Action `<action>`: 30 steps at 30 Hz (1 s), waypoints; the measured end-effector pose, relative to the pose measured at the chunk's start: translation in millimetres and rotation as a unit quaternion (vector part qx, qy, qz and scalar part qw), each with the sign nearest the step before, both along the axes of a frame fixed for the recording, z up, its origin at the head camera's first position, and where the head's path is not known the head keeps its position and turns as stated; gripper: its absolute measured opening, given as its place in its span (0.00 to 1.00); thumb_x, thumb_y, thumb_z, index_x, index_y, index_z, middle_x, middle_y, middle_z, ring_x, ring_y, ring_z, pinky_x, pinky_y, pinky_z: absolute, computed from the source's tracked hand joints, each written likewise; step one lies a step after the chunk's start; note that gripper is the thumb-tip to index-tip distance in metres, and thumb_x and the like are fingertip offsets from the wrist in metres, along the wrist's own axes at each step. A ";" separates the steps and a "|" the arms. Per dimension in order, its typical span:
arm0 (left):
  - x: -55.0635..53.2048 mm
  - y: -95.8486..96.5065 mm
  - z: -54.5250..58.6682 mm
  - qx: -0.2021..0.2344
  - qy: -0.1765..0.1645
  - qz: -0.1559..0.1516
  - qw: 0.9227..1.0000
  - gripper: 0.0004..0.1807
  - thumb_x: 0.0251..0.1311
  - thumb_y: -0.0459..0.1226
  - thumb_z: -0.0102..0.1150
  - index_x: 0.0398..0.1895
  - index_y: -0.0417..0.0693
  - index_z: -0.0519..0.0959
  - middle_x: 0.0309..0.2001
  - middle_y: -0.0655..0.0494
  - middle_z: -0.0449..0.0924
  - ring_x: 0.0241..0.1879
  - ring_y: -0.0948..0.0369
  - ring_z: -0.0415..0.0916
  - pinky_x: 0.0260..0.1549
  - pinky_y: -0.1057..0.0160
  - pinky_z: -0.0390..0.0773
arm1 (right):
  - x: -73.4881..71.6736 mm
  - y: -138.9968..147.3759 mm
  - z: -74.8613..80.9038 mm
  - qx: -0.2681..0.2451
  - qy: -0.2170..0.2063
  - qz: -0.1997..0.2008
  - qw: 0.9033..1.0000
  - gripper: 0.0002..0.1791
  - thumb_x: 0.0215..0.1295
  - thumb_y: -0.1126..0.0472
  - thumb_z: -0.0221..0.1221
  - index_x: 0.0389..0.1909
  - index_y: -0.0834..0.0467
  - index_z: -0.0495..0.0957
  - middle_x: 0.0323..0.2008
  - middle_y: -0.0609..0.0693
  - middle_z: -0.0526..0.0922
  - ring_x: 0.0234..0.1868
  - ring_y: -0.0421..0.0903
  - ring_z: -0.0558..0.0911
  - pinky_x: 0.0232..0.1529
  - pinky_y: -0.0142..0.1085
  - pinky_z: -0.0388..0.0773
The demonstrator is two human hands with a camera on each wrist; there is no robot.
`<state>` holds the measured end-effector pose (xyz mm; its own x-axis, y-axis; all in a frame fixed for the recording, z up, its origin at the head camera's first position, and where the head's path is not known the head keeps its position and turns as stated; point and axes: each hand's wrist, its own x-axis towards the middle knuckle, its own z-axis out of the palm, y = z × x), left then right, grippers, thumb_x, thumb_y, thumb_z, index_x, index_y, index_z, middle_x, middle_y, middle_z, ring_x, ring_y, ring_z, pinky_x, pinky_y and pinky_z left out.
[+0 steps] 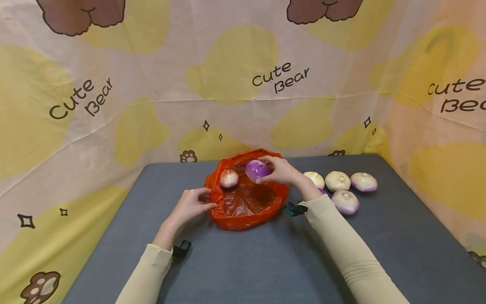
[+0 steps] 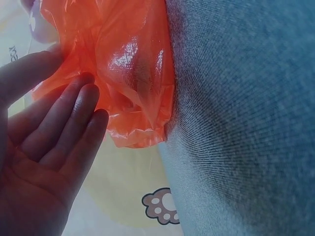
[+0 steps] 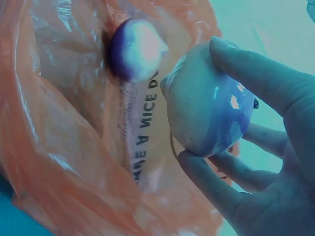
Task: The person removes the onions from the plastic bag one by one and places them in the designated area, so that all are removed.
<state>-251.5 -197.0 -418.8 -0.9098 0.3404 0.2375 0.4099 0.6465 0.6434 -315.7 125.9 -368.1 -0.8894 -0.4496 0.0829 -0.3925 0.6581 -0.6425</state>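
Observation:
My right hand (image 1: 279, 169) holds a purple-and-white turnip (image 1: 257, 170) over the mouth of a red plastic bag (image 1: 237, 223). In the right wrist view, thumb and fingers grip this turnip (image 3: 209, 105) from its purple end, with its pale pointed tip facing the bag. Another turnip (image 1: 229, 179) lies inside the bag, against the back left. At the bag's left rim, my left hand (image 1: 191, 205) pinches the plastic between thumb and fingers. Seen from the left wrist, the fingers of that hand (image 2: 54, 142) lie nearly straight along the bag's side (image 2: 133, 64).
To the right of the bag, several more turnips (image 1: 344, 202) sit in a group on the dark grey tabletop (image 1: 243, 266), partly behind the right forearm. A printed cloth (image 1: 235, 76) hangs right behind the table and along its sides.

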 end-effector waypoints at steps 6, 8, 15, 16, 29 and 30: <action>-0.7 -0.3 -0.4 0.002 0.003 -0.002 1.000 0.18 0.50 0.39 0.70 0.44 0.43 0.82 0.37 0.52 0.85 0.37 0.59 0.83 0.38 0.57 0.83 | 11.3 14.0 11.9 -0.001 0.019 0.002 1.000 0.45 0.46 0.45 0.72 0.65 0.52 0.65 0.55 0.54 0.76 0.54 0.51 0.77 0.53 0.46 0.77; -0.9 -0.8 -0.4 0.003 0.003 -0.002 1.000 0.18 0.50 0.39 0.70 0.44 0.42 0.81 0.37 0.51 0.85 0.37 0.58 0.83 0.39 0.56 0.83 | 15.9 19.8 15.9 -0.004 0.021 0.000 1.000 0.45 0.46 0.44 0.71 0.66 0.51 0.65 0.56 0.54 0.75 0.54 0.52 0.76 0.54 0.47 0.77; -1.4 -0.8 -1.0 0.003 0.002 -0.005 1.000 0.18 0.50 0.39 0.71 0.44 0.42 0.81 0.36 0.51 0.85 0.37 0.58 0.83 0.39 0.54 0.82 | 33.2 42.2 25.6 -0.011 0.015 -0.012 1.000 0.47 0.47 0.42 0.71 0.67 0.52 0.63 0.59 0.54 0.73 0.57 0.55 0.76 0.55 0.49 0.76; -1.3 -0.7 -1.1 0.003 0.001 -0.006 1.000 0.18 0.50 0.39 0.71 0.44 0.42 0.81 0.36 0.52 0.85 0.37 0.58 0.82 0.39 0.54 0.82 | 35.5 45.7 26.4 -0.011 0.017 -0.011 1.000 0.47 0.47 0.42 0.70 0.67 0.52 0.63 0.60 0.55 0.72 0.57 0.56 0.76 0.54 0.49 0.76; -1.1 0.3 -1.8 0.007 -0.004 -0.001 1.000 0.18 0.50 0.39 0.70 0.44 0.42 0.81 0.36 0.52 0.85 0.36 0.59 0.82 0.36 0.59 0.83 | 58.3 87.1 34.4 -0.039 0.037 -0.023 0.998 0.43 0.48 0.44 0.70 0.66 0.49 0.65 0.58 0.55 0.74 0.54 0.55 0.78 0.52 0.50 0.77; -1.2 0.1 -2.1 0.007 -0.005 -0.001 1.000 0.18 0.50 0.39 0.70 0.44 0.42 0.81 0.36 0.52 0.85 0.36 0.59 0.82 0.36 0.60 0.83 | 60.0 89.8 34.4 -0.041 0.037 -0.024 0.998 0.43 0.49 0.45 0.70 0.66 0.50 0.65 0.58 0.56 0.74 0.54 0.55 0.78 0.52 0.50 0.77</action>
